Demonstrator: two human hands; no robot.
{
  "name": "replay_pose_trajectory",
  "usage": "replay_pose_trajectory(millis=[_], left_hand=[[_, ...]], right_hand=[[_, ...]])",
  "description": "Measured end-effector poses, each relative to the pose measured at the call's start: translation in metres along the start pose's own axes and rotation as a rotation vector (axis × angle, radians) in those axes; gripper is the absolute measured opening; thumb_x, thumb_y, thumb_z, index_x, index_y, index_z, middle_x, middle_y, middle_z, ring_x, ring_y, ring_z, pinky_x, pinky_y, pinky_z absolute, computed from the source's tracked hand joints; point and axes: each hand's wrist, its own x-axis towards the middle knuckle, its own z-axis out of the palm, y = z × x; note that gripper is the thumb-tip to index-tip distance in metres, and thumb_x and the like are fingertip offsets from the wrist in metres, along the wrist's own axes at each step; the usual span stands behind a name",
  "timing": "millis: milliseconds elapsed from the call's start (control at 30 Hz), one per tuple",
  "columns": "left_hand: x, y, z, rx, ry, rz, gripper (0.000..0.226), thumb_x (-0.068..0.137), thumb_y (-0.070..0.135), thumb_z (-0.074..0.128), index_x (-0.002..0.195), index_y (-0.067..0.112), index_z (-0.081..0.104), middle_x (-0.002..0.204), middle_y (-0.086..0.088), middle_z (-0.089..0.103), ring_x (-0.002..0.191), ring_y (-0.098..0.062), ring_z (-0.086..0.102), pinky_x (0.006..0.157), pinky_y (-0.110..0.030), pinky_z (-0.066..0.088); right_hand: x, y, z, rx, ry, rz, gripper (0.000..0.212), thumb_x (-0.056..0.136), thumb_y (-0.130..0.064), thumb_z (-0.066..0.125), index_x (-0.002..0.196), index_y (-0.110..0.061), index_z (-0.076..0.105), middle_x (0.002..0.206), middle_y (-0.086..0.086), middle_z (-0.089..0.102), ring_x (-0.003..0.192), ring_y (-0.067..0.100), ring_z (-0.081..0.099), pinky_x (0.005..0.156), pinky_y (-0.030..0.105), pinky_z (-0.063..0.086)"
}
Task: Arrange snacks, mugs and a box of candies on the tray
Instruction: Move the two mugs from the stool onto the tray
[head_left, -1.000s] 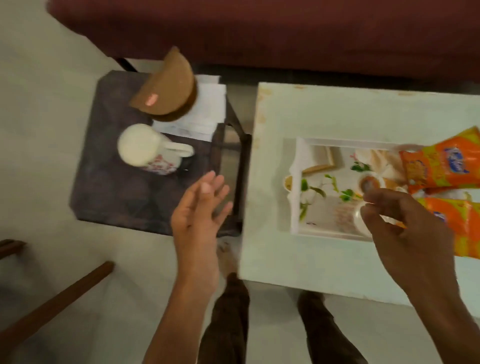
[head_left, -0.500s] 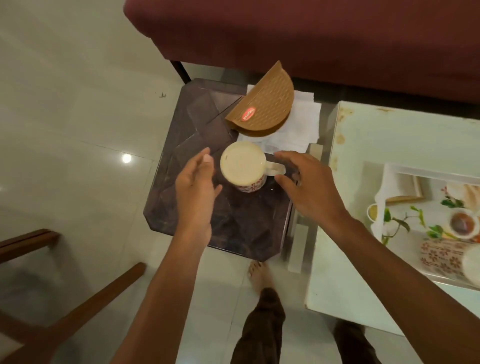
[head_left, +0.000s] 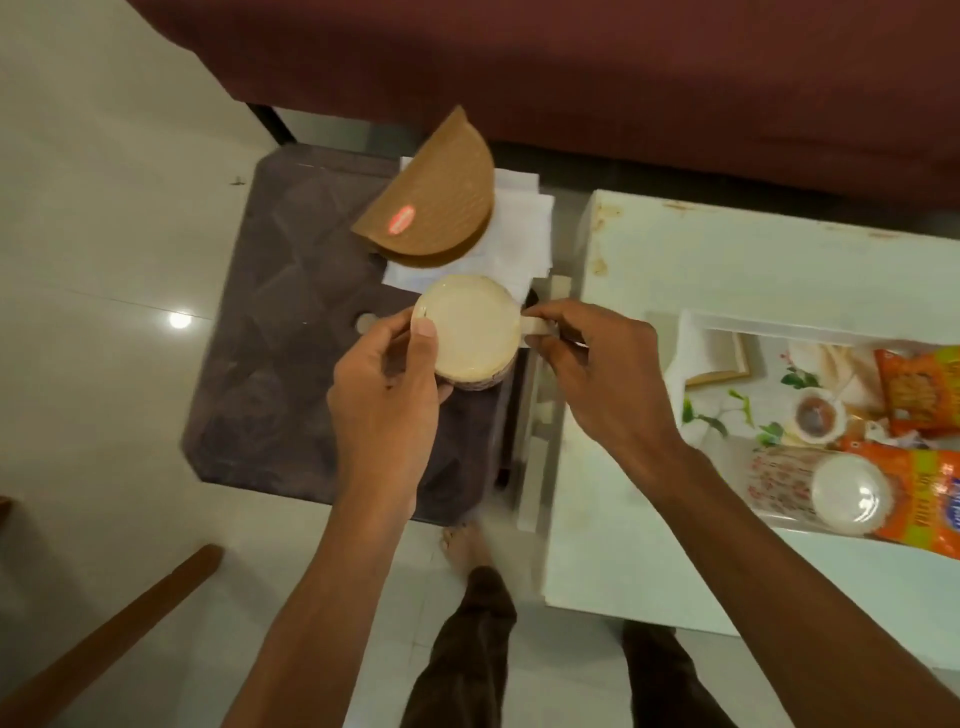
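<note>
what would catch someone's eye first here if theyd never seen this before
Both hands meet on a cream mug in the middle, over the dark side table: the left hand grips its body, the right hand pinches its handle. Behind it a brown half-round box lies on white napkins. At the right, orange snack packets and a second mug are on the tray.

The brown half-round box (head_left: 434, 208) and napkins (head_left: 519, 234) are crowding the side table's (head_left: 291, 332) far right corner, leaving its left half open. On the tray (head_left: 698, 353), snack packets (head_left: 922, 395) and a mug (head_left: 810, 491) are filling the near right corner, its far left lying bare.
</note>
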Motion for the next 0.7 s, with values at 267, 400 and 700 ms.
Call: replay_pose_trajectory(millis=[267, 400, 700], left_hand=[[-0.086, 0.015, 0.159, -0.004, -0.205, -0.051, 0.029, 0.095, 0.032, 0.064, 0.118, 0.014, 0.068, 0.114, -0.001, 0.071, 0.109, -0.017, 0.068, 0.088, -0.047, 0.061], [-0.114, 0.011, 0.24, 0.015, -0.278, -0.112, 0.023, 0.092, 0.025, 0.068, 0.11, 0.011, 0.068, 0.11, -0.001, 0.07, 0.105, -0.019, 0.069, 0.088, -0.045, 0.061], [-0.11, -0.028, 0.333, 0.219, -0.355, -0.194, 0.021, 0.088, 0.024, 0.071, 0.101, 0.012, 0.061, 0.095, -0.003, 0.068, 0.102, -0.028, 0.07, 0.093, -0.048, 0.058]], right_hand=[[-0.03, 0.105, -0.152, -0.26, 0.082, 0.049, 0.025, 0.083, -0.012, 0.07, 0.107, -0.015, 0.074, 0.103, 0.003, 0.074, 0.089, 0.012, 0.067, 0.086, 0.021, 0.049], [-0.038, 0.171, -0.205, -0.317, 0.062, 0.109, 0.026, 0.084, -0.01, 0.068, 0.109, -0.013, 0.074, 0.104, 0.009, 0.075, 0.091, 0.019, 0.07, 0.081, 0.024, 0.049], [-0.027, 0.281, -0.226, -0.278, -0.022, 0.164, 0.022, 0.09, -0.016, 0.064, 0.108, -0.009, 0.074, 0.106, 0.009, 0.075, 0.082, 0.017, 0.071, 0.078, 0.013, 0.047]])
